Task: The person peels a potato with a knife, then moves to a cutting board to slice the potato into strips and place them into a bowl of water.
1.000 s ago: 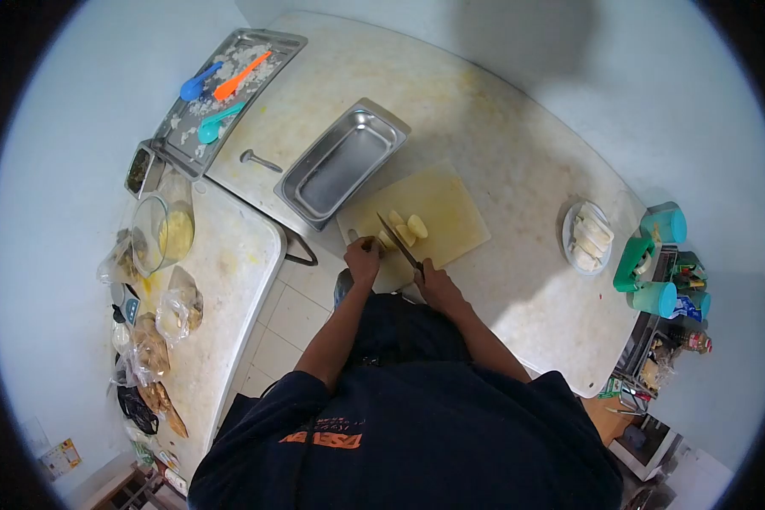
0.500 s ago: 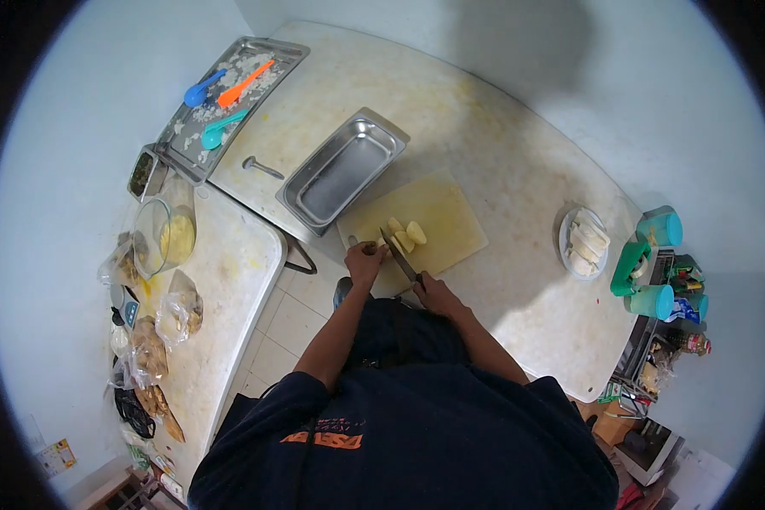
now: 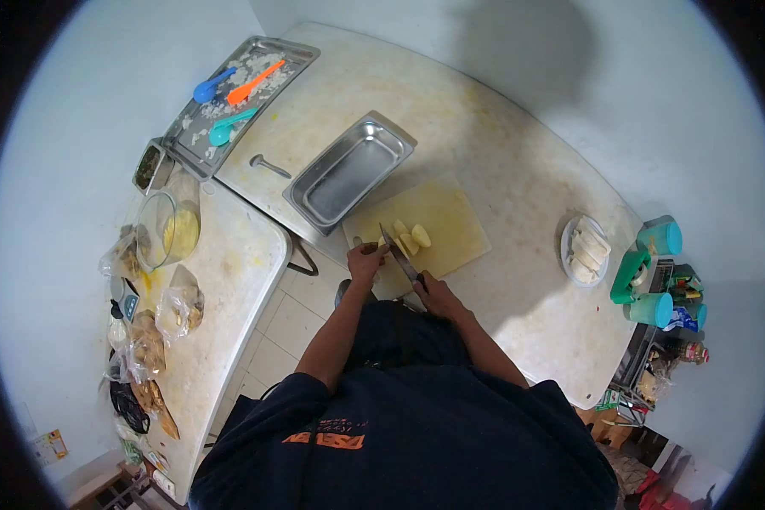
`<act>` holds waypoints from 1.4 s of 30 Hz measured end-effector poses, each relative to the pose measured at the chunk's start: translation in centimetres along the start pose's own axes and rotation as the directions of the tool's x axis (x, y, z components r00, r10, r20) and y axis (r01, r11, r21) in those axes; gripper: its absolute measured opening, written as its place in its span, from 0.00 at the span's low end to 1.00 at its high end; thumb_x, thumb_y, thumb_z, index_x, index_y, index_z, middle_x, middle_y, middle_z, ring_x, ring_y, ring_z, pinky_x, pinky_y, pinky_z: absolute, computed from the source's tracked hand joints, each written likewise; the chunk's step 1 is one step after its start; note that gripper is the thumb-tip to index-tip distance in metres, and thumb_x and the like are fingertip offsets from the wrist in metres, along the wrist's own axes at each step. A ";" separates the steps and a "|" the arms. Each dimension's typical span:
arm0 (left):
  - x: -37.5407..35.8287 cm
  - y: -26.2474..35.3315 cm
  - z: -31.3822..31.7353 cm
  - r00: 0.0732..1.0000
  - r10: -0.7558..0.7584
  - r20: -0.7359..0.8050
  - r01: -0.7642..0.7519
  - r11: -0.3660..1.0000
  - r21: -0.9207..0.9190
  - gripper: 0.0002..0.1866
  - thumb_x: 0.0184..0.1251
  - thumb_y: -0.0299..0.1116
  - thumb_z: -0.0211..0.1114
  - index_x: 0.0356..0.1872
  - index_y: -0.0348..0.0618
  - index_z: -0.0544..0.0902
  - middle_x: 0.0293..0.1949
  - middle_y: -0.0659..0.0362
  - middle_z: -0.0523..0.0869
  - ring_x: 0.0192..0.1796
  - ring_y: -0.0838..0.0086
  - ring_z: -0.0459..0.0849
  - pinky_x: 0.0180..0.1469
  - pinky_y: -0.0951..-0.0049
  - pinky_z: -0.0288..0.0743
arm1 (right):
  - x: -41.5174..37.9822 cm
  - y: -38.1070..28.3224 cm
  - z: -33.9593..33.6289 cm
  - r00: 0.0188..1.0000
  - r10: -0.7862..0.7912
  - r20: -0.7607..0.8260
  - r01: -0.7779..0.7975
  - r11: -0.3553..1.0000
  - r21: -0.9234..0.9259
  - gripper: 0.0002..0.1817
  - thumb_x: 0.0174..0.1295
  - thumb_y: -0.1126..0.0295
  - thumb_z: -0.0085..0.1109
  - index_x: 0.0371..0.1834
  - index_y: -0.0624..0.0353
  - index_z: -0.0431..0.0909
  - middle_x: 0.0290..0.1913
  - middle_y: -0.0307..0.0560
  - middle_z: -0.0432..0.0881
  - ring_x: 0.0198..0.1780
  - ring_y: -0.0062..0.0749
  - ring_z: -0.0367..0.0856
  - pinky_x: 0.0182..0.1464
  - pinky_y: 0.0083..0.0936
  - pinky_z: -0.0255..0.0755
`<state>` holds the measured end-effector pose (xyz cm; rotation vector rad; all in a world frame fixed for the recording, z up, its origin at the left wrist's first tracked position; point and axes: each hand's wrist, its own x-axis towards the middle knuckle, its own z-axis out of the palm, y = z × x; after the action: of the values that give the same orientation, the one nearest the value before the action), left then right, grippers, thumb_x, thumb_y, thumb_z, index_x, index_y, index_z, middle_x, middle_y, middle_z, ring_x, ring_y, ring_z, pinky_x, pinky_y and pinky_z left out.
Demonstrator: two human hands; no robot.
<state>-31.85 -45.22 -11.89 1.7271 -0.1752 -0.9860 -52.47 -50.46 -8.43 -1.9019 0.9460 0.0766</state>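
My right hand (image 3: 438, 297) is wrapped around the handle of a knife (image 3: 397, 255), whose blade points away from me over a pale yellow cutting board (image 3: 455, 217). On the board, several peeled, pale yellow pieces (image 3: 419, 236), which look like potato, lie just right of the blade. My left hand (image 3: 366, 261) is closed at the board's near left edge, its fingertips close to the left side of the blade. Whatever those fingers hold is mostly hidden. Beyond the board stands a deep rectangular steel pan (image 3: 323, 217) with nothing inside.
A steel tray (image 3: 208, 166) with white bits and plastic spoons sits at the far left, near a metal utensil (image 3: 269, 165). A glass bowl (image 3: 157, 229) and bags (image 3: 178, 306) stand on the left table. At right are a plate of white pieces (image 3: 588, 251) and teal-lidded containers (image 3: 652, 308).
The whole view has shifted slightly. Both hands stay at the board, with the knife in my right hand and the blade beside the pieces.
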 end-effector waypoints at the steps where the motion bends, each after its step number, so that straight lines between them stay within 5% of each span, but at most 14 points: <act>1: -0.1 0.2 -0.1 1.000 -0.002 0.009 0.002 1.000 -0.018 0.19 0.53 0.32 0.77 0.41 0.26 0.84 0.30 0.53 0.87 0.28 0.74 0.85 0.31 0.76 0.80 | 0.1 0.1 0.2 1.000 -0.011 -0.014 0.011 1.000 0.002 0.18 0.72 0.57 0.48 0.45 0.65 0.67 0.32 0.68 0.79 0.37 0.64 0.79 0.40 0.49 0.69; 5: 0.1 0.1 -0.8 0.995 -0.064 0.076 0.075 0.984 -0.160 0.18 0.55 0.31 0.75 0.42 0.27 0.83 0.32 0.54 0.86 0.28 0.74 0.84 0.32 0.76 0.80 | 0.1 -0.3 0.4 0.995 -0.081 -0.055 0.084 0.995 0.056 0.17 0.71 0.58 0.48 0.44 0.65 0.67 0.32 0.67 0.78 0.37 0.64 0.78 0.40 0.48 0.69; 8: -0.3 0.9 -1.4 0.987 -0.097 0.124 0.130 0.946 -0.298 0.15 0.61 0.29 0.71 0.44 0.28 0.81 0.35 0.53 0.85 0.32 0.70 0.84 0.37 0.71 0.80 | 0.7 0.0 1.2 0.972 -0.175 -0.157 0.180 0.983 0.019 0.16 0.72 0.58 0.48 0.43 0.64 0.67 0.27 0.60 0.77 0.29 0.53 0.79 0.34 0.43 0.71; 12: 0.0 2.5 -4.8 0.987 0.004 0.161 0.100 0.768 -0.633 0.13 0.68 0.31 0.65 0.46 0.32 0.80 0.39 0.54 0.84 0.38 0.68 0.84 0.44 0.65 0.80 | 1.3 -0.4 1.4 0.977 -0.079 -0.198 0.115 0.978 0.176 0.16 0.72 0.57 0.47 0.40 0.60 0.67 0.22 0.46 0.72 0.18 0.30 0.73 0.21 0.30 0.68; 15: 2.9 5.6 -12.0 0.994 0.093 0.057 -0.027 0.719 -0.694 0.11 0.72 0.32 0.59 0.47 0.35 0.80 0.40 0.55 0.82 0.40 0.67 0.82 0.47 0.68 0.79 | 0.9 -2.7 0.7 0.986 0.025 -0.163 0.025 0.955 0.296 0.16 0.73 0.55 0.46 0.39 0.59 0.67 0.19 0.40 0.69 0.15 0.22 0.68 0.16 0.25 0.64; 16: 3.7 6.3 -15.4 0.992 0.099 -0.072 -0.120 0.675 -0.728 0.09 0.70 0.33 0.61 0.43 0.37 0.81 0.32 0.56 0.83 0.33 0.69 0.82 0.39 0.70 0.78 | 1.0 -2.6 0.8 0.988 0.028 -0.155 0.020 0.954 0.299 0.16 0.73 0.55 0.46 0.39 0.58 0.67 0.19 0.39 0.69 0.15 0.22 0.68 0.16 0.25 0.64; 17: 4.7 7.7 -19.5 0.992 0.104 -0.074 -0.119 0.544 -0.831 0.09 0.71 0.31 0.60 0.44 0.36 0.81 0.33 0.56 0.83 0.33 0.70 0.82 0.39 0.71 0.78 | 1.2 -2.4 1.0 0.988 0.032 -0.149 0.015 0.953 0.302 0.16 0.73 0.55 0.46 0.39 0.58 0.67 0.18 0.39 0.69 0.15 0.22 0.68 0.16 0.25 0.64; 22: 8.4 11.7 -37.2 0.725 0.084 -0.683 -0.583 0.604 -0.544 0.09 0.65 0.32 0.70 0.33 0.35 0.82 0.29 0.60 0.82 0.28 0.76 0.80 0.31 0.75 0.77 | 1.7 -1.2 2.1 0.982 -0.083 -0.168 0.117 0.973 0.201 0.16 0.73 0.54 0.46 0.38 0.58 0.66 0.17 0.39 0.69 0.15 0.22 0.68 0.17 0.26 0.65; 23: 8.4 12.7 -39.5 0.667 0.005 -0.745 -0.576 0.638 -0.511 0.11 0.63 0.33 0.72 0.30 0.36 0.81 0.28 0.60 0.81 0.28 0.77 0.79 0.31 0.75 0.76 | 1.8 -1.1 2.3 0.980 -0.096 -0.173 0.127 0.976 0.179 0.17 0.73 0.54 0.46 0.38 0.58 0.66 0.17 0.39 0.69 0.15 0.23 0.68 0.17 0.26 0.65; 25: 7.6 13.2 -42.6 0.562 0.369 -0.740 -0.748 0.610 -0.263 0.12 0.62 0.33 0.73 0.27 0.38 0.80 0.26 0.62 0.80 0.27 0.78 0.78 0.31 0.77 0.75 | 2.0 -0.9 2.5 0.981 -0.094 -0.169 0.118 0.984 0.137 0.17 0.73 0.55 0.46 0.38 0.58 0.66 0.17 0.40 0.70 0.15 0.24 0.69 0.17 0.27 0.66; 27: 7.5 14.1 -43.3 0.579 0.345 -0.739 -0.689 0.691 -0.217 0.11 0.61 0.32 0.73 0.26 0.39 0.80 0.26 0.62 0.80 0.27 0.79 0.77 0.31 0.78 0.75 | 2.0 -0.9 2.6 0.981 -0.108 -0.164 0.127 0.985 0.113 0.16 0.73 0.55 0.46 0.38 0.59 0.66 0.17 0.41 0.70 0.15 0.25 0.71 0.18 0.29 0.67; 33: 5.5 12.2 -32.4 0.760 0.484 -0.434 -0.632 0.705 -0.321 0.09 0.67 0.32 0.67 0.43 0.38 0.85 0.35 0.61 0.85 0.32 0.76 0.84 0.36 0.74 0.80 | 2.4 -1.8 3.0 0.970 -0.142 -0.198 0.164 0.981 0.102 0.17 0.72 0.55 0.46 0.38 0.60 0.67 0.19 0.44 0.73 0.17 0.28 0.74 0.19 0.30 0.67; 35: 4.7 11.8 -27.1 0.874 0.387 -0.294 -0.470 0.827 -0.309 0.10 0.69 0.31 0.64 0.45 0.35 0.83 0.40 0.56 0.85 0.38 0.70 0.85 0.42 0.70 0.82 | 3.0 -1.3 3.2 0.963 -0.141 -0.232 0.159 0.985 0.062 0.17 0.73 0.55 0.46 0.38 0.60 0.67 0.19 0.44 0.73 0.17 0.29 0.74 0.19 0.30 0.67; 42: -0.1 11.9 -13.5 0.918 0.396 -0.007 -0.389 0.898 -0.205 0.14 0.68 0.34 0.67 0.47 0.33 0.82 0.36 0.60 0.85 0.34 0.76 0.83 0.35 0.76 0.78 | 2.1 -1.8 2.1 0.952 -0.057 -0.301 0.113 0.978 0.173 0.17 0.73 0.54 0.48 0.39 0.57 0.66 0.19 0.42 0.71 0.16 0.25 0.71 0.18 0.28 0.65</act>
<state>-18.65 -40.14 -0.84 1.4139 -0.4163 -0.7070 -49.22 -49.63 -9.08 -1.8033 1.0272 -0.3468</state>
